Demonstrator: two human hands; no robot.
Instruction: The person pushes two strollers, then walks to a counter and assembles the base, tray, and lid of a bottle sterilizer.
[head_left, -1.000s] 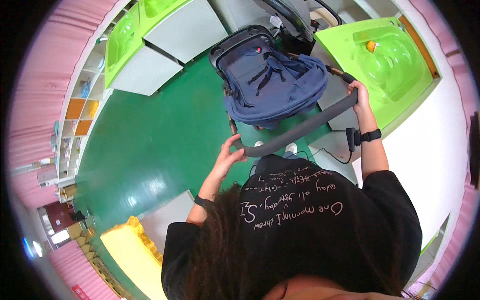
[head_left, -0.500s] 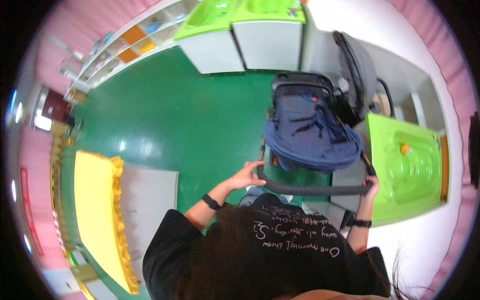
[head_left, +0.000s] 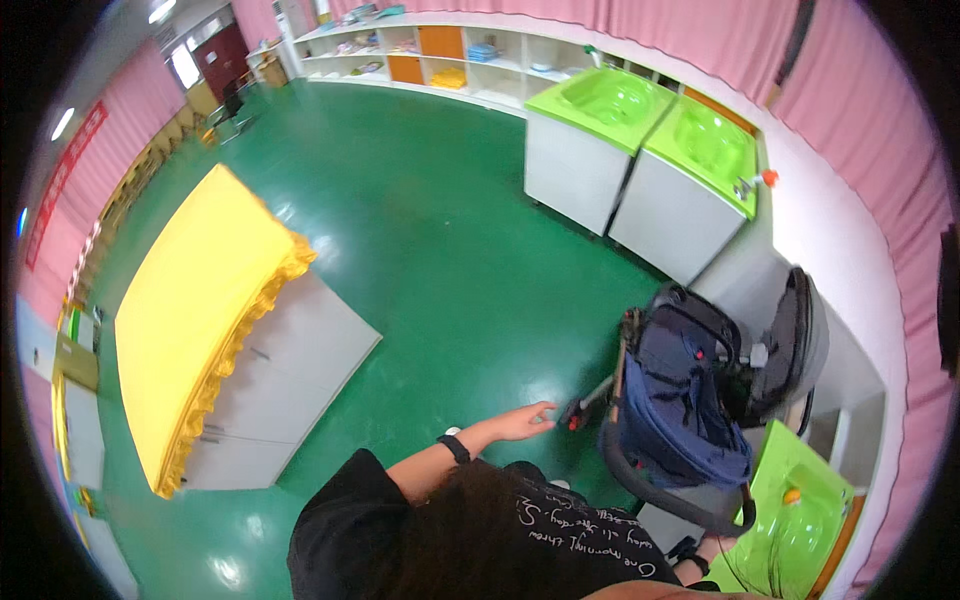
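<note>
A dark blue stroller (head_left: 680, 395) with a black frame stands at my right, its black padded handlebar (head_left: 668, 497) curving toward me. My right hand (head_left: 716, 546) is closed at the handlebar's right end, its fingers partly hidden there. My left hand (head_left: 525, 422) is off the bar, fingers stretched out and holding nothing. It hovers left of the stroller, near a dark part with red details (head_left: 572, 415) that sticks out from the frame. A grey and black stroller hood or seat (head_left: 795, 345) stands right behind the blue stroller.
A bright green basin (head_left: 800, 510) with a small orange-yellow thing adjoins the stroller's right side. Two green basin units (head_left: 600, 98) stand ahead, with white shelving (head_left: 495, 80) beyond. At left is a white cabinet (head_left: 290, 370) under a yellow ruffled cover (head_left: 200, 320). The floor (head_left: 440, 270) is green.
My left hand has let go of the handlebar and moved away from it. My view has turned left, so the stroller now appears lower and farther right.
</note>
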